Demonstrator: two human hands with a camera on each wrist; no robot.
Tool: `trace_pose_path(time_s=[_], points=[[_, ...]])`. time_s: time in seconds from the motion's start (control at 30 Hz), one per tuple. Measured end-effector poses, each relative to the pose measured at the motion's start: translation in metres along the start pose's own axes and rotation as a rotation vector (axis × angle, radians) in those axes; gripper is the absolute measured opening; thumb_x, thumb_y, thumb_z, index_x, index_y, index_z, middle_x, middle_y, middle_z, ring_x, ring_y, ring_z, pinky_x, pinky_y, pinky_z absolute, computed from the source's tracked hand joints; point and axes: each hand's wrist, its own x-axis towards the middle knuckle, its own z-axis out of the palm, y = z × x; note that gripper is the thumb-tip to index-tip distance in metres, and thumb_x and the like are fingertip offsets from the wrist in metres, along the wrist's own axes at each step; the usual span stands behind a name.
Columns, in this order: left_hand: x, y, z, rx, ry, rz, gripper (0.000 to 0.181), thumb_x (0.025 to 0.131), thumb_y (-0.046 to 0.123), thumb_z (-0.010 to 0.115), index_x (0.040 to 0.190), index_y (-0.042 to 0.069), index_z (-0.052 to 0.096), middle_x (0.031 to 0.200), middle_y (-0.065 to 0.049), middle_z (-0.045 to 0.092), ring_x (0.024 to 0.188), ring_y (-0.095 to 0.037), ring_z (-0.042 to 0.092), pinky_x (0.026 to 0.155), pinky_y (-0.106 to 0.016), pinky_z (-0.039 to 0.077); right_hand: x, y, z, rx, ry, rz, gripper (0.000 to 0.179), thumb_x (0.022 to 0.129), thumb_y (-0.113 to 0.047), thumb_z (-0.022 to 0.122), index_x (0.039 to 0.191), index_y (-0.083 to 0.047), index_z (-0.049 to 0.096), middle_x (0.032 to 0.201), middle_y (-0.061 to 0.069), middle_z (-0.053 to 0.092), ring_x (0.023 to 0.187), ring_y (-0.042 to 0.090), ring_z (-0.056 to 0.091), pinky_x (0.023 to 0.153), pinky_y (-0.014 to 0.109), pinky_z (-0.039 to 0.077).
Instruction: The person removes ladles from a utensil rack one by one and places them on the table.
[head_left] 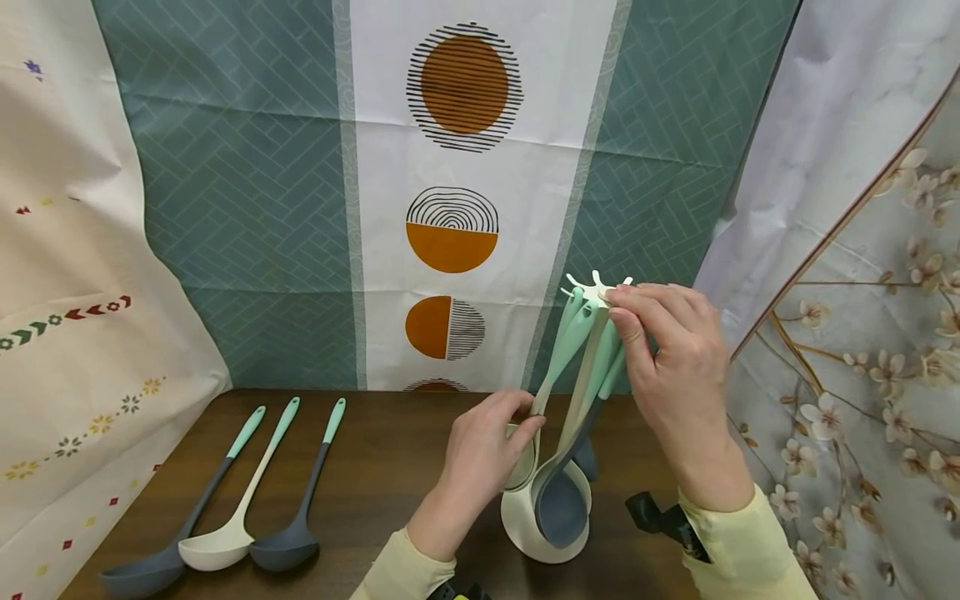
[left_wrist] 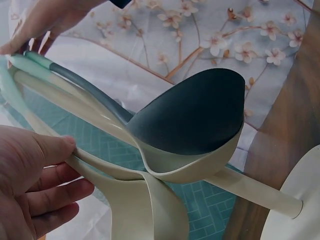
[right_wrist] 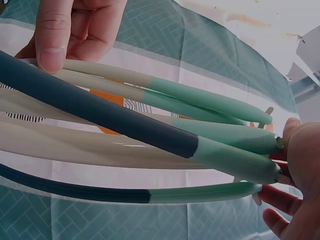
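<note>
A cream utensil stand (head_left: pixel 596 293) with a crown of hooks holds several ladles by their mint-green handle ends. My right hand (head_left: pixel 678 358) grips the crown at its right side, thumb and fingers close to the handle tips. Lower down, my left hand (head_left: pixel 487 446) pinches the cream shaft of a hanging ladle (left_wrist: pixel 132 210) between thumb and fingers. A dark grey ladle (head_left: pixel 562 508) hangs at the front, its bowl resting inside a cream ladle's bowl (left_wrist: pixel 200 170). Another dark shaft (right_wrist: pixel 75 187) hangs on the far side, its bowl mostly hidden in the head view.
Three ladles lie side by side on the brown table (head_left: pixel 390 483) at left: a dark one (head_left: pixel 146 575), a cream one (head_left: pixel 217 546) and another dark one (head_left: pixel 285 546). A patterned curtain (head_left: pixel 247 183) hangs behind, with flowered cloth (head_left: pixel 862 400) at right.
</note>
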Motion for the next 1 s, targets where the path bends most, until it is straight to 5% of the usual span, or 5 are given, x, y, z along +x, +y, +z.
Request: trace_pose_path(time_s=[0.53,0.83,1.0], points=[[0.0,-0.002,-0.008,-0.005,0.0,0.028,0.014,0.094,0.022,0.091,0.103,0.02,0.08,0.096,0.01,0.075,0.081,-0.01,0.069,0.069,-0.031,0.057,-0.003,-0.003,0.0,0.001,-0.003,0.032,0.041,0.114,-0.042,0.06,0.123,-0.009,0.084,0.121,0.012,0.078,0.119,0.041,0.065,0.103,0.049,0.045],[0.0,-0.001,-0.012,-0.009,-0.003,0.011,0.013,0.095,0.023,0.089,0.105,0.02,0.081,0.097,0.01,0.076,0.082,-0.011,0.069,0.071,-0.031,0.057,-0.004,-0.004,0.0,-0.005,-0.016,0.038,0.025,0.11,-0.026,0.069,0.124,-0.011,0.084,0.123,0.01,0.078,0.119,0.04,0.064,0.103,0.049,0.046],[0.001,-0.001,-0.013,0.003,0.003,0.025,0.013,0.095,0.023,0.09,0.103,0.02,0.08,0.095,0.01,0.075,0.081,-0.009,0.068,0.069,-0.029,0.056,-0.004,-0.004,0.0,-0.004,-0.014,0.038,0.032,0.112,-0.034,0.065,0.123,-0.011,0.084,0.123,0.011,0.078,0.119,0.041,0.064,0.102,0.05,0.047]])
